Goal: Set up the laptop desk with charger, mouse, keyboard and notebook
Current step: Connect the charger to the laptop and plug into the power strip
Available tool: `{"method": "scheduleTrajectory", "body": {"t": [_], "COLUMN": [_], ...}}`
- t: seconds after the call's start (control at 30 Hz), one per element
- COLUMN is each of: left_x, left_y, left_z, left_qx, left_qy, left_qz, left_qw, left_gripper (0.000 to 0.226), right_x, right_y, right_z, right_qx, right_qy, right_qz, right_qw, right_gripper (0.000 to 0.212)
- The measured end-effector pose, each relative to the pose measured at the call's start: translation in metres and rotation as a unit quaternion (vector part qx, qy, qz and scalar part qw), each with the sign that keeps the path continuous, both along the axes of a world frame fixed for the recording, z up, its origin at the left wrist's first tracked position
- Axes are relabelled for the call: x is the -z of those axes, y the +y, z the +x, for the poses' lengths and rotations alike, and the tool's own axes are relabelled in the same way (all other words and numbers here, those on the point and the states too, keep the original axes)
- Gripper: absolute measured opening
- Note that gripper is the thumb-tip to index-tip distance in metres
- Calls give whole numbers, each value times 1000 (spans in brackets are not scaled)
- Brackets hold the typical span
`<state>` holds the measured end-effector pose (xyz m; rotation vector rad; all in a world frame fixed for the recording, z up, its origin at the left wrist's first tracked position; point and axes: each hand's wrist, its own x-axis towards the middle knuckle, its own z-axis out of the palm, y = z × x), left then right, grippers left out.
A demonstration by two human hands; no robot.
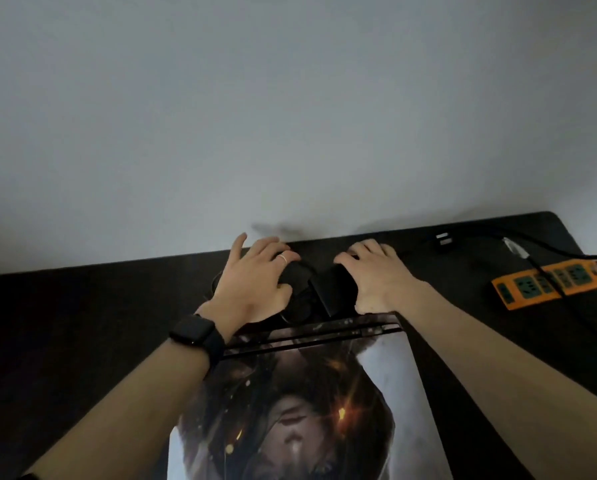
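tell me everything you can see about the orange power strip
The power strip is a long orange bar, plastic by its look, with a row of teal-green socket faces along its top. It lies flat on the dark desk at the far right, set at a slant. A thin black cable crosses over its middle; whether it is plugged in cannot be told. The left hand and right hand are away to its left, not touching it.
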<state>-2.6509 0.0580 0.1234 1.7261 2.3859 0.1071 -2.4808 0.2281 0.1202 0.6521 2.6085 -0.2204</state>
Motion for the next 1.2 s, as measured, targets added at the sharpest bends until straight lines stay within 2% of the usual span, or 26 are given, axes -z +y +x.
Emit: {"method": "scheduleTrajectory", "body": {"t": [0.07,0.1,0.17,0.23,0.3,0.4,0.5,0.6,0.7,0.8,0.87,0.93,1.0,1.07,1.13,1.2], "left_x": [-5,-6,-6,-5,1,15,25,25,17,-3,-17,-30,-37,-40,-40,-40], "left_y": [19,28,41,47,52,53,45,23,-8,-33,-40,-46,-51,-59,-68,-69], "left_z": [-8,-12,-17,-16,-11,-10,-19,-38,-56,-64,-64,-62,-63,-70,-75,-77], "left_qx": [-48,-58,-4,76,119,125,120,52,-37,-117,-133,-113,-93,-101,-126,-169], "left_qy": [-107,-125,-47,52,95,105,154,160,147,103,85,102,130,145,156,155], "left_qz": [-37,-49,-71,-98,-97,-107,-51,-32,20,103,162,184,171,115,60,30], "left_qw": [992,989,996,991,984,981,979,985,988,982,974,971,972,977,978,973], "left_gripper": [44,41,49,68,74,56,38,45,44,18,13,13,13,9,8,12], "right_x": [-4,-5,-4,-2,1,16,26,32,34,30,25,18,17,16,14,13], "right_y": [2,2,5,7,5,0,2,4,9,15,21,25,28,29,31,32], "right_z": [2,8,24,39,49,57,63,67,64,48,31,15,10,12,12,6], "right_qx": [-31,-42,-57,-49,-9,41,84,123,120,145,144,115,91,102,102,93], "right_qy": [13,35,114,192,209,175,199,195,133,127,153,152,128,113,88,62], "right_qz": [51,81,134,168,169,133,71,2,0,9,13,-1,-2,-14,-34,-52], "right_qw": [998,995,983,966,963,975,974,973,984,981,978,982,988,988,990,992], "right_gripper": [96,91,67,45,40,51,59,75,89,87,79,77,81,90,103,105]}}
